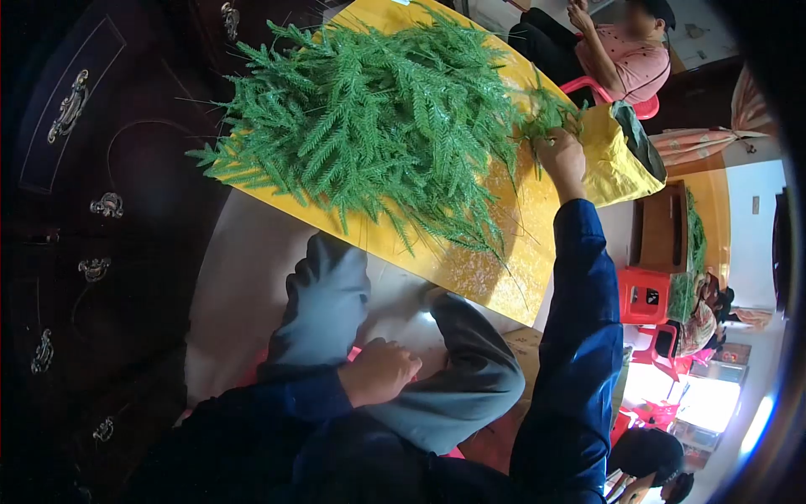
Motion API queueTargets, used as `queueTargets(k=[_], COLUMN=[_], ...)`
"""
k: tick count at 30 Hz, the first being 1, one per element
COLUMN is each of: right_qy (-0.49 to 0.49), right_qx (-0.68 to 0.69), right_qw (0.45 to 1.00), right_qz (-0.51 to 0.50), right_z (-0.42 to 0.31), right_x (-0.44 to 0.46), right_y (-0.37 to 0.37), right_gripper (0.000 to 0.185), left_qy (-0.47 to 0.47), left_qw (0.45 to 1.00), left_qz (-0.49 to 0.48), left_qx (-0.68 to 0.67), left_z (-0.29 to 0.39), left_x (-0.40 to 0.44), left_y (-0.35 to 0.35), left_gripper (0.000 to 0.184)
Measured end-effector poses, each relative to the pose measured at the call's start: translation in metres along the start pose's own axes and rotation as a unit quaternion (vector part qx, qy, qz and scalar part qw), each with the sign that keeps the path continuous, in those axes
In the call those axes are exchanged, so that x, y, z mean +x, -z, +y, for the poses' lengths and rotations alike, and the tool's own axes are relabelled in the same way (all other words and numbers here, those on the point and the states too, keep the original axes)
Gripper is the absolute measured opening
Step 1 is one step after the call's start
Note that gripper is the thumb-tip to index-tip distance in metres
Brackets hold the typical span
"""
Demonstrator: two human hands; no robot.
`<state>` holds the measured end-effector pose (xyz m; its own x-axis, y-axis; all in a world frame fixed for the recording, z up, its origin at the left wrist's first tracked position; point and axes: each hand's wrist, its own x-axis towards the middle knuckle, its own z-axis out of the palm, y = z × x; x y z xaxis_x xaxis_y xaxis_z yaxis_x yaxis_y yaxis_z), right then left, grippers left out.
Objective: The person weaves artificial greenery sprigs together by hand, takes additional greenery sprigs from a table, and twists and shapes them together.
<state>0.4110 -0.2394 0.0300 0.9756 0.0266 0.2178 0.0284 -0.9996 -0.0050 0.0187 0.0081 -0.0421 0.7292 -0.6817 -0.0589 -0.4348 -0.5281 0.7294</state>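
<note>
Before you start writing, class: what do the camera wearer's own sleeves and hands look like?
The right sleeve is long, navy blue and creased, with a slight sheen; the left sleeve is also long and dark blue. The left hand and right hand are ungloved.

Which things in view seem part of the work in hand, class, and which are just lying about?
Work:
right hand, gripping greenery
heaped green sprigs
yellow tabletop
perhaps yellow bag

Just about, seemingly:
red stool
curtain
dark cabinet
</note>
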Motion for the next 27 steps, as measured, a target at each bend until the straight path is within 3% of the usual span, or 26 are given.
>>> queueTargets(k=[6, 12, 17, 21, 24, 27], right_qy=[0.004, -0.053, -0.116, -0.014, 0.124, 0.166], right_qx=[-0.051, 0.002, 0.032, 0.032, 0.017, 0.040], right_qw=[0.999, 0.995, 0.990, 0.988, 0.976, 0.981], right_qz=[0.009, 0.079, 0.077, 0.151, 0.181, 0.093], right_z=[0.008, 0.023, 0.020, -0.006, -0.025, -0.032], right_x=[-0.008, -0.007, -0.002, -0.012, -0.009, 0.008], right_y=[-0.009, -0.004, 0.008, 0.006, 0.011, -0.007], right_gripper=[0.036, 0.030, 0.039, 0.050, 0.044, 0.045], left_qy=[0.001, -0.008, -0.019, -0.027, -0.025, -0.024], left_qw=[0.999, 0.999, 0.999, 0.998, 0.998, 0.999], left_qz=[0.036, 0.041, 0.046, 0.056, 0.054, 0.046], left_qx=[-0.010, 0.004, 0.008, 0.016, 0.014, 0.014], left_z=[0.001, -0.002, -0.004, -0.006, -0.006, -0.006], left_x=[-0.001, -0.002, -0.002, -0.002, -0.002, -0.001], left_y=[-0.002, -0.010, -0.013, -0.019, -0.019, -0.020], left_gripper=[0.010, 0.012, 0.012, 0.013, 0.013, 0.013])
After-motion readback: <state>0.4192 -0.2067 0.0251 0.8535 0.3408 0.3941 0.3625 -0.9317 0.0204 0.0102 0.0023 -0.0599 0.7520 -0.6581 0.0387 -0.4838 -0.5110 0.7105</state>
